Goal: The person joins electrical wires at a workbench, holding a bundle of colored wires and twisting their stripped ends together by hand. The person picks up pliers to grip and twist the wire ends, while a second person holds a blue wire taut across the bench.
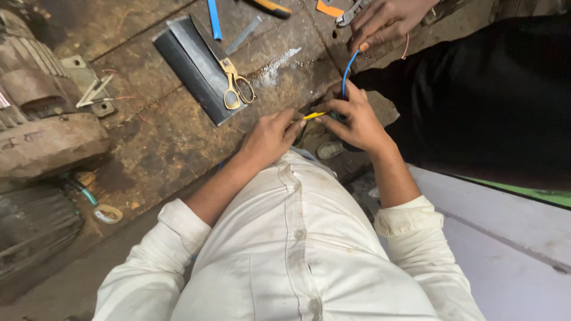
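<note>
My left hand (269, 135) pinches one end of a short yellow sleeve or wire (313, 116) over the worn wooden bench (172, 137). My right hand (352, 120) grips the other end together with a blue wire (347, 71) that rises from its fingers. A second person in dark clothes holds the top of that blue wire with a hand (383, 21) at the upper right. My white shirt fills the lower middle of the view.
Scissors with gold handles (229, 74) lie on a dark folded sheet (193, 68). An old electric motor (41, 119) sits at the left. A tape roll (108, 214), a blue strip (214, 19), pliers (351, 12) and an orange scrap (329, 9) lie about.
</note>
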A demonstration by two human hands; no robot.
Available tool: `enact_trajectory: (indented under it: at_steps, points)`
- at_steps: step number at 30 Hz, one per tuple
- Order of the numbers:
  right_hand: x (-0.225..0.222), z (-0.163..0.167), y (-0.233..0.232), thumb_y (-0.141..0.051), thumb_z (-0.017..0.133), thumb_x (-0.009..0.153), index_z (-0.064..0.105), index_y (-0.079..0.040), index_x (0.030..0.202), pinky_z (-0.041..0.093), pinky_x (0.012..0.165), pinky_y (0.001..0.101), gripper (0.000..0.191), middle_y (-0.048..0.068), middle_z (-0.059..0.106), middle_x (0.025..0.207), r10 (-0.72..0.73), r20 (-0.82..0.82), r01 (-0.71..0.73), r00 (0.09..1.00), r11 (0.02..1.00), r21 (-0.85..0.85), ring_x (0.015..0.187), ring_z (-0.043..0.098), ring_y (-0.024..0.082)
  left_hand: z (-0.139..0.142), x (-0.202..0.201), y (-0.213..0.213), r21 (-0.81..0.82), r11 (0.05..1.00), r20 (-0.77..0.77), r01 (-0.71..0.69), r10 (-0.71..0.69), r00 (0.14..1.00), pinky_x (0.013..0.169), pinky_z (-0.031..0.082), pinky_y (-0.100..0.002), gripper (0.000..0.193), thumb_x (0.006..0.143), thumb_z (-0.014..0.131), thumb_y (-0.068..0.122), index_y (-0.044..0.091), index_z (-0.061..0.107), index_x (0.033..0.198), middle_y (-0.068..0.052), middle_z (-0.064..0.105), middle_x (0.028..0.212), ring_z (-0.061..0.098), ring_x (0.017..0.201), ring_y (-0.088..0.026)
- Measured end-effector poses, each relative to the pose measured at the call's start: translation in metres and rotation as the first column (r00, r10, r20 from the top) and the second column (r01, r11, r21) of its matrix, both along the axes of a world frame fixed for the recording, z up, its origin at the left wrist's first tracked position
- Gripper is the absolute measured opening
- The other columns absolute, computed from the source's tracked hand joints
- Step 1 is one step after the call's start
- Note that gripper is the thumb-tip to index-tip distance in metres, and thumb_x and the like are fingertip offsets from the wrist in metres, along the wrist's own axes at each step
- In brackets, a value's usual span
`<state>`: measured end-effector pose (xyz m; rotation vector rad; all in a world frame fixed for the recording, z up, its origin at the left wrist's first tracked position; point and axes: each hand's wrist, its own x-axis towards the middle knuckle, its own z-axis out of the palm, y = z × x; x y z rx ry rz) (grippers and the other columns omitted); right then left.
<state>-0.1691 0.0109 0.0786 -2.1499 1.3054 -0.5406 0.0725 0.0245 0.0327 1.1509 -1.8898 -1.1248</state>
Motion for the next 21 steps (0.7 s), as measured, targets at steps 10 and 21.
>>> enact_trajectory:
  at_steps: [10, 21]
  points:
    - [0.008, 0.002, 0.001, -0.017, 0.083, 0.084, 0.077, -0.013, 0.107, 0.038, 0.099, 0.0407, 0.024, 0.009, 0.059, 0.118, -0.016, 0.012, 0.015, 1.000, 1.000, 0.015, 0.116, 0.055, 0.029, 0.011, -0.002, -0.002, 0.112, 0.994, 0.004, -0.017, 0.017, 1.000, 0.064, 0.049, -0.056, 0.020, 0.101, 0.062, 0.026, 0.008, 0.060, 0.107, -0.023, 0.068, 0.078, 0.068, 0.077, -0.047]
    - [0.016, -0.006, 0.006, -0.016, 0.084, 0.082, 0.075, -0.009, 0.111, 0.044, 0.099, 0.0415, 0.031, 0.013, 0.059, 0.119, -0.052, 0.093, 0.055, 0.994, 0.998, -0.037, 0.115, 0.058, 0.031, 0.002, 0.002, -0.001, -0.047, 0.992, -0.239, -0.119, 0.104, 0.965, 0.088, 0.054, -0.042, 0.021, 0.097, 0.063, 0.013, -0.001, 0.064, 0.112, -0.020, 0.063, 0.114, 0.066, 0.104, -0.040]
